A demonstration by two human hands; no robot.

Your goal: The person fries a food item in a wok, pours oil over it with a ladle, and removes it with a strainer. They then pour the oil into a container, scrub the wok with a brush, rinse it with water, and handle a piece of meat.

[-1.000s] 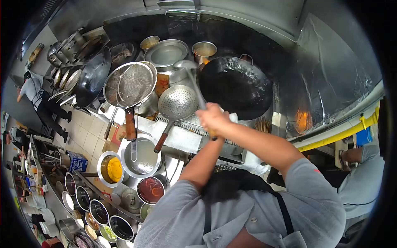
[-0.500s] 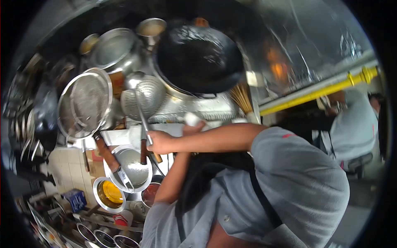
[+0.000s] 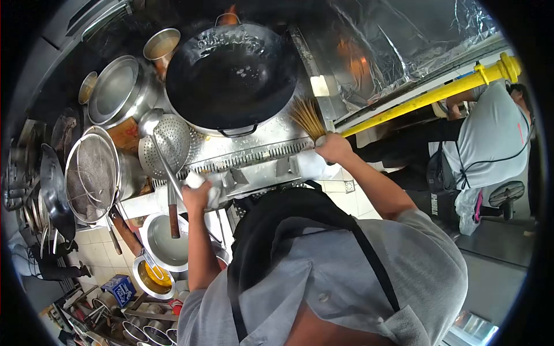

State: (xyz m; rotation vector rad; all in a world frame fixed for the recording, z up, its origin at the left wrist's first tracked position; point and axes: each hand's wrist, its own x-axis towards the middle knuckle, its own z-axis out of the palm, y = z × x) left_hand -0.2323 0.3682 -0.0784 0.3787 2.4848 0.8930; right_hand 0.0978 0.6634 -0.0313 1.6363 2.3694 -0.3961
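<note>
My left hand (image 3: 195,195) is closed on a bunched white cloth (image 3: 212,193) at the stove's front edge. Right beside it lean a ladle (image 3: 163,147) with a wooden handle and a round perforated skimmer (image 3: 167,144). Over to the right, my right hand (image 3: 334,149) wraps round the lower end of a bamboo wok brush (image 3: 309,120), its bristles fanned upward. Beneath that hand, another white cloth (image 3: 310,165) lies on the front ledge. A large black wok (image 3: 234,83) with liquid pooled inside sits on the burner beyond both hands.
Mesh strainers (image 3: 92,173) and a metal pot (image 3: 118,92) stand at left. Below are a pale bowl (image 3: 167,242) and a container of yellow liquid (image 3: 153,282). A yellow pipe (image 3: 427,98) runs along the right, with another person (image 3: 490,138) beyond it.
My right hand has moved from the ladle's handle across to the brush on the right. My left hand, with the white cloth, has shifted left. The view has turned and sharpened.
</note>
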